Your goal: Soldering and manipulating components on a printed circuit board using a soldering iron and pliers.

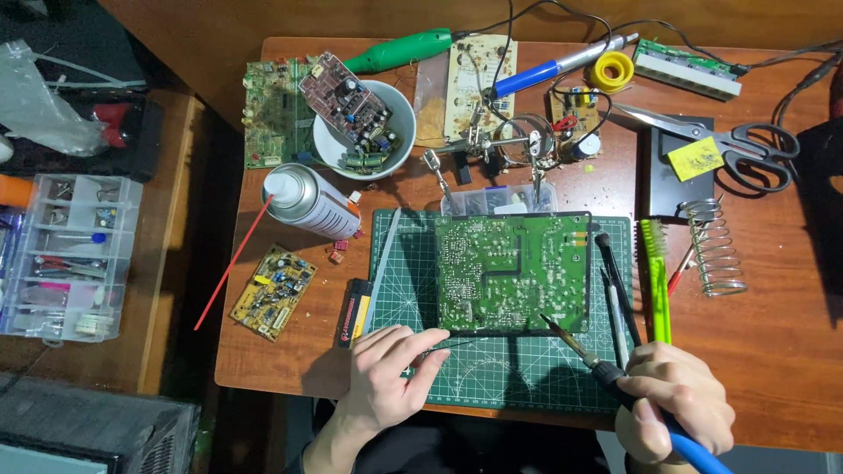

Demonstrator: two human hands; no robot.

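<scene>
- Bright, even overhead light on the table (773, 342); the picture is sharp there.
- Soft, short shadows fall toward the viewer under both hands and below the board (514, 272).
- Mild glare on the spray can (307, 200) top and the scissors (702, 132) blades.
- The left edge and lower corners are dim.
- Slight wide-angle bending shows at the edges.

Electronics workshop: circuit boards (512, 272), soldering iron (580, 348)
</scene>
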